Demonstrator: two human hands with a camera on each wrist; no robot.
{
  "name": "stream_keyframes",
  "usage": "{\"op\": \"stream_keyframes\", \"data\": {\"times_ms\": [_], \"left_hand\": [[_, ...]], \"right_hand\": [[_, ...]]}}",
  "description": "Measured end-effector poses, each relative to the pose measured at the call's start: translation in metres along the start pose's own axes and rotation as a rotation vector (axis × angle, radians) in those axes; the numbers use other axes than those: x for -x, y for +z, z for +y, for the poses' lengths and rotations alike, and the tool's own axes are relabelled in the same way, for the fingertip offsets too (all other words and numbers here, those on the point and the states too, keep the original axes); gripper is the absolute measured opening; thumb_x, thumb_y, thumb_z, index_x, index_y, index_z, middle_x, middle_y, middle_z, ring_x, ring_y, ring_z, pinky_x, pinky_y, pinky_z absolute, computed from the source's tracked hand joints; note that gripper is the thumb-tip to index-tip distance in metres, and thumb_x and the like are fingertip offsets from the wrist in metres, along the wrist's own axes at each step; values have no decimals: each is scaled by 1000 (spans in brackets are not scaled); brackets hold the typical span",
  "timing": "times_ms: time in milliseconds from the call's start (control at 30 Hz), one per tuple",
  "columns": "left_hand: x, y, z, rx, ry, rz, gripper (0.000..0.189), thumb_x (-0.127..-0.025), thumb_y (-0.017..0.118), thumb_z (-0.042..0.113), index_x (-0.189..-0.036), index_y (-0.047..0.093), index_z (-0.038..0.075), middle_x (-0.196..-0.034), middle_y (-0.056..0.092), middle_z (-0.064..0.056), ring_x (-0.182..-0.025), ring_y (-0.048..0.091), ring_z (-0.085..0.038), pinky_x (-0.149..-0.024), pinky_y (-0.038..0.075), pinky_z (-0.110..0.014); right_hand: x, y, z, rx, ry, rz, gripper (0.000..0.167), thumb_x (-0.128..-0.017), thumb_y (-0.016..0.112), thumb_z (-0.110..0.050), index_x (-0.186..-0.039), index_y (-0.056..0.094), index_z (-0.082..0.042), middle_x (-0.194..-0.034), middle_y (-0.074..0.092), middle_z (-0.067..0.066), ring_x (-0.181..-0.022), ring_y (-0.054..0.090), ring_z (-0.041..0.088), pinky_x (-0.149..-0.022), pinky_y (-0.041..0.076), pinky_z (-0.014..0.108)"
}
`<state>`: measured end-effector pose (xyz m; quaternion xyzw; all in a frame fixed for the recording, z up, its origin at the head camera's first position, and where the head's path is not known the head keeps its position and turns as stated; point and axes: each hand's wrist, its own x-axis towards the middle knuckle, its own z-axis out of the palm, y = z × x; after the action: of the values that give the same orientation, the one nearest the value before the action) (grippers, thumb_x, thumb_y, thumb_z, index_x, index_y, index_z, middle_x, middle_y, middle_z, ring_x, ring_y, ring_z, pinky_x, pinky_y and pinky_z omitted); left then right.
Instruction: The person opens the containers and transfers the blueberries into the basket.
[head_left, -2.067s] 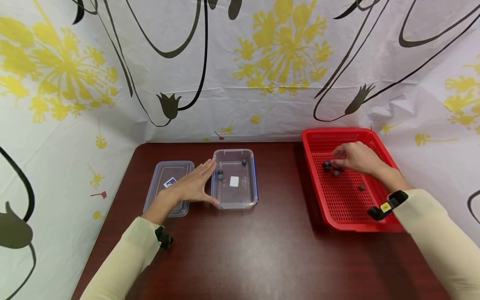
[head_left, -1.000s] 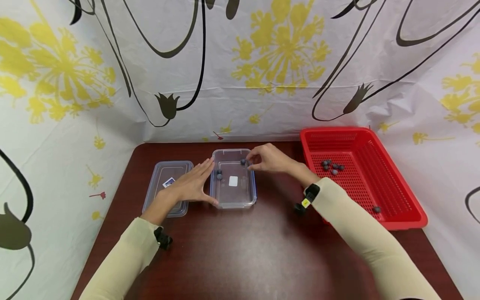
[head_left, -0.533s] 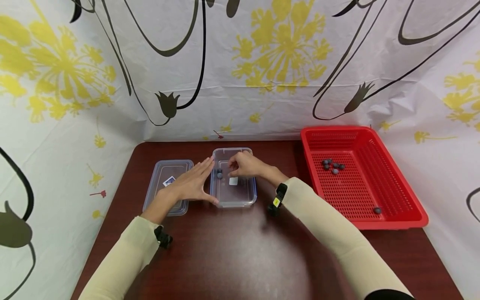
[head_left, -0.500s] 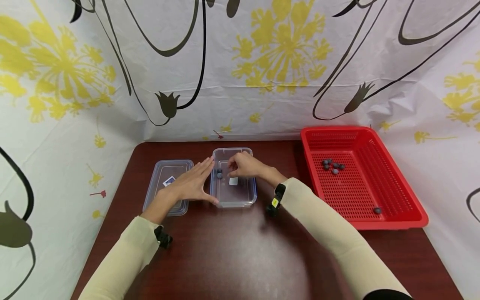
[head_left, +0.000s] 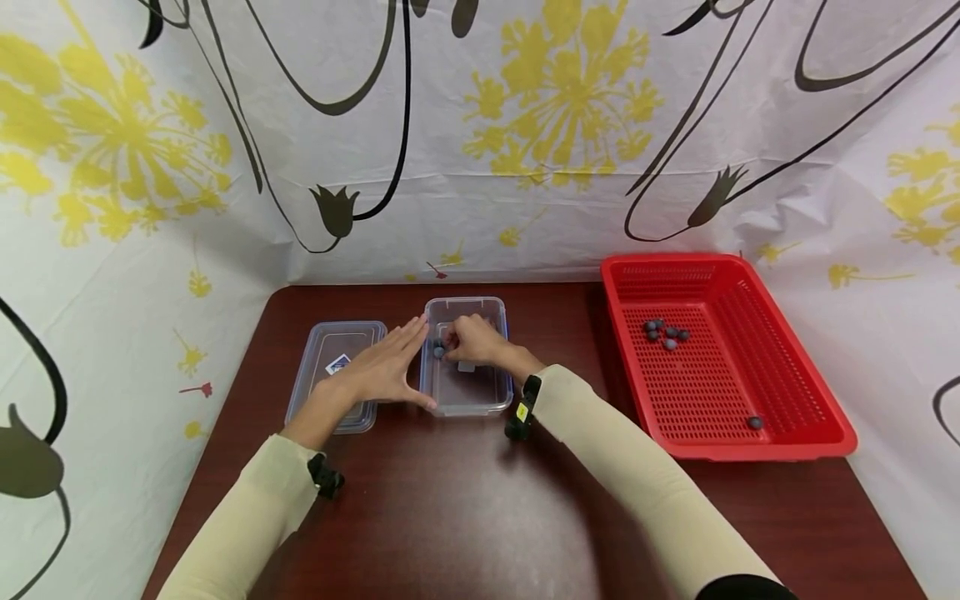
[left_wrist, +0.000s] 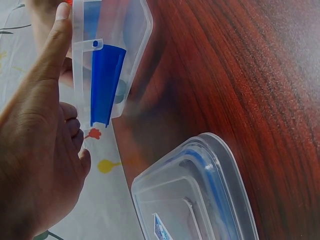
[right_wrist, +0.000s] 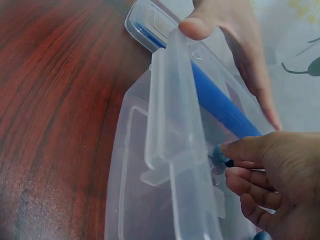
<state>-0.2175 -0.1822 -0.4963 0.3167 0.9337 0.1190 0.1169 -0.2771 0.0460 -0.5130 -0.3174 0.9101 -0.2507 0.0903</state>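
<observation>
A clear plastic food box (head_left: 487, 392) with blue side clips stands on the table. My left hand (head_left: 378, 371) rests along its left side, thumb and fingers stretched and spread between the near and far corners. My right hand (head_left: 480, 340) reaches down inside the box, fingers curled. In the right wrist view its thumb and forefinger pinch a blueberry (right_wrist: 219, 152), partly hidden by the fingertips. Close by, against the left wall, lie blueberries (head_left: 438, 352). Another blueberry (right_wrist: 261, 235) shows at the lower edge of the right wrist view.
A red perforated basket (head_left: 720, 387) sits at the right with a cluster of several blueberries (head_left: 670, 343) and one loose blueberry (head_left: 754, 422) near its front. The clear box lid (head_left: 345, 337) lies left of the box, partly under my left forearm. A patterned cloth stands behind the table.
My right hand has left the red basket, crossed to the clear box and moved down and left inside it. A loose blueberry in the basket has shifted toward the front. The left hand has stayed put.
</observation>
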Motion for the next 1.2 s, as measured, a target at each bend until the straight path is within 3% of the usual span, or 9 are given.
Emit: {"op": "stream_keyframes", "data": {"times_ms": [233, 467, 833, 1200], "left_hand": [[-1, 2, -1, -4, -2, 3, 140, -77, 77, 80, -169, 7, 2, -178, -2, -14, -165, 3, -29, -132, 11, -49], [-2, 1, 0, -8, 0, 1, 139, -78, 79, 77, -169, 7, 1, -178, -1, -15, -164, 4, -31, -132, 11, -50], [-2, 0, 2, -11, -3, 1, 138, -78, 79, 76, -169, 8, 0, -178, 0, -15, -165, 4, -30, -132, 11, -49], [0, -2, 3, -10, -6, -4, 138, -78, 80, 76, -169, 8, 0, -178, 0, -16, -164, 4, -31, -132, 11, -51]], "right_hand": [[0, 8, 3, 12, 11, 32, 10, -87, 87, -14, -88, 79, -8, -78, 75, 0, -65, 61, 7, -60, 46, 20], [-3, 14, 0, -1, 47, 77, 14, -87, 88, -14, -96, 82, -6, -87, 80, 5, -81, 76, 18, -76, 61, 32], [-4, 20, 2, 30, 38, 103, 9, -88, 87, -16, -88, 81, -9, -80, 77, 1, -75, 73, 14, -77, 60, 34], [-1, 11, 0, 51, 19, 85, 10, -92, 82, -14, -83, 77, -11, -76, 74, -1, -65, 65, 9, -64, 53, 27]]}}
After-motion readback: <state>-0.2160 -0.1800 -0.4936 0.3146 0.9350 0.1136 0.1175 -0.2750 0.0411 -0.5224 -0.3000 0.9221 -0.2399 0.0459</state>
